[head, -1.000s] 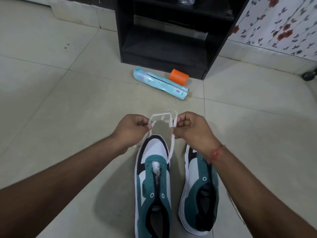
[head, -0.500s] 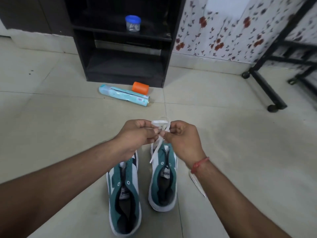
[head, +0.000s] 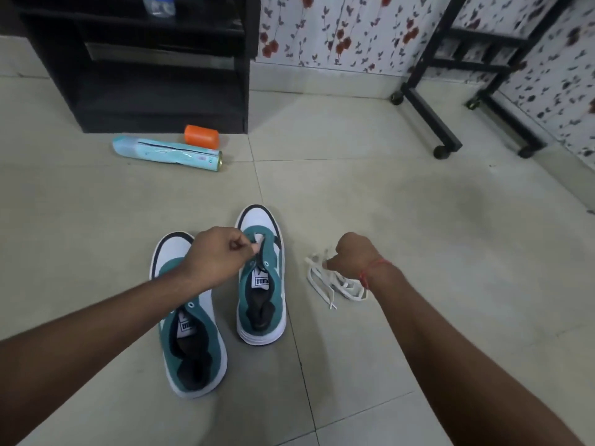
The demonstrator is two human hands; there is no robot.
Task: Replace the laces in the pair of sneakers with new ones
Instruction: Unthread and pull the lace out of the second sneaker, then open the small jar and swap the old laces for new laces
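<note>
Hands have split apart since the earlier frame: both were pinching one white lace above the shoes, now right hand (head: pixel 352 252) sits over the lace pile (head: pixel 335 283) on the floor, right of the right sneaker (head: pixel 262 278). Fingers are curled down at the pile; whether they grip a strand, cannot tell. Left hand (head: pixel 222 255) is loosely fisted, touching the right sneaker's front eyelets, pinch unclear. Left sneaker (head: pixel 190 320) stands just left of it, both unlaced. Spray can (head: pixel 167 152) and orange cap (head: pixel 202 136) lie well beyond. Likely step: set old lace aside. Best dropped clear of the shoes, so it doesn't mix with new laces.
</note>
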